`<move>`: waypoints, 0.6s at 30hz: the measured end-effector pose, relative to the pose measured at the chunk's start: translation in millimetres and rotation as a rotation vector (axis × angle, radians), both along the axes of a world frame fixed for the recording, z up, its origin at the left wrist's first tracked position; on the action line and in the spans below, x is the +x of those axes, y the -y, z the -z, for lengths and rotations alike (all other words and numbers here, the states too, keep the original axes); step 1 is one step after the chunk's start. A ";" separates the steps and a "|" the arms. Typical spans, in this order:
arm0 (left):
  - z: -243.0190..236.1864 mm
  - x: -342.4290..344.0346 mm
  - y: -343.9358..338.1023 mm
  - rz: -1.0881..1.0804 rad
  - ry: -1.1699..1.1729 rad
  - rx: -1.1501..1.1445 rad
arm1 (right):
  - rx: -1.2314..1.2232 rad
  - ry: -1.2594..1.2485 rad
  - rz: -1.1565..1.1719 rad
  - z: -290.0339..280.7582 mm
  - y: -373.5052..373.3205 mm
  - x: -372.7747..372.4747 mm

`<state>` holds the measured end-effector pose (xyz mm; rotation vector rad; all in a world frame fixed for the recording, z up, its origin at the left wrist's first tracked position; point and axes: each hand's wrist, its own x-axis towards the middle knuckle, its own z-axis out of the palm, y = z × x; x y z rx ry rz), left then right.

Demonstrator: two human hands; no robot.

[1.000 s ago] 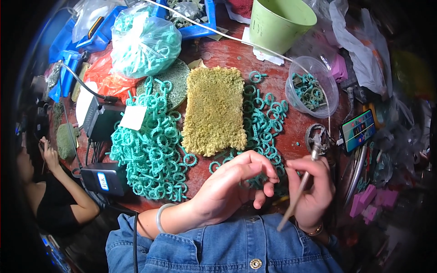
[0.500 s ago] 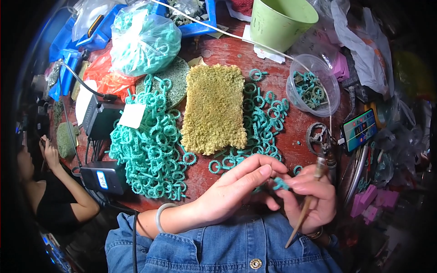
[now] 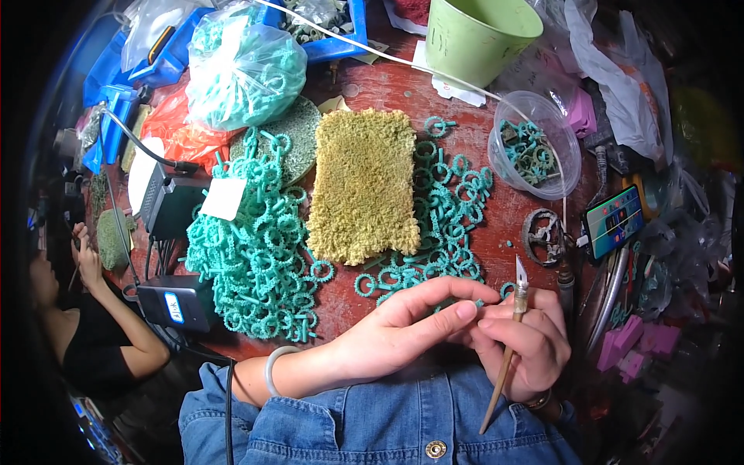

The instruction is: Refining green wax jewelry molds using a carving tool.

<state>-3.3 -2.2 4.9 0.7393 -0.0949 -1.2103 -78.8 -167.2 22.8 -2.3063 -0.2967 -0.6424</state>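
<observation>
My left hand (image 3: 412,325) is closed around a small teal piece (image 3: 479,304), mostly hidden by my fingers. Its fingertips meet those of my right hand (image 3: 527,341), whose fingers wrap round a slim wooden-handled craft knife (image 3: 504,372) with its blade pointing up and away from me. Above my hands lies a yellow, crumbly-textured pad (image 3: 363,182). Heaps of teal notched ring pieces lie either side of it, a large one at the left (image 3: 248,263) with a white card (image 3: 223,198) on it and a smaller one at the right (image 3: 442,225).
A co-worker's arm (image 3: 124,325) is at far left by dark boxes (image 3: 174,205). Behind are a bag of teal pieces (image 3: 246,85), blue bins (image 3: 333,49) and a green bucket (image 3: 477,43). At right are a clear tub (image 3: 558,132), a phone (image 3: 612,221) and pink blocks (image 3: 635,341).
Both hands have come together. A teal piece appeared at my fingertips and is now mostly covered. The knife's handle swung more upright, and its blade now shows above my right hand.
</observation>
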 end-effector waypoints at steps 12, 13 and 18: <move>-6.7 7.5 -6.4 -0.119 -0.338 -0.046 | -0.001 -0.280 0.063 5.7 -1.9 9.7; -6.9 7.5 -6.6 -0.127 -0.334 -0.045 | 0.000 -0.277 0.055 6.0 -3.3 9.6; -3.7 6.0 -7.9 -0.116 -0.375 -0.114 | -0.098 -0.365 0.034 8.1 -4.1 8.1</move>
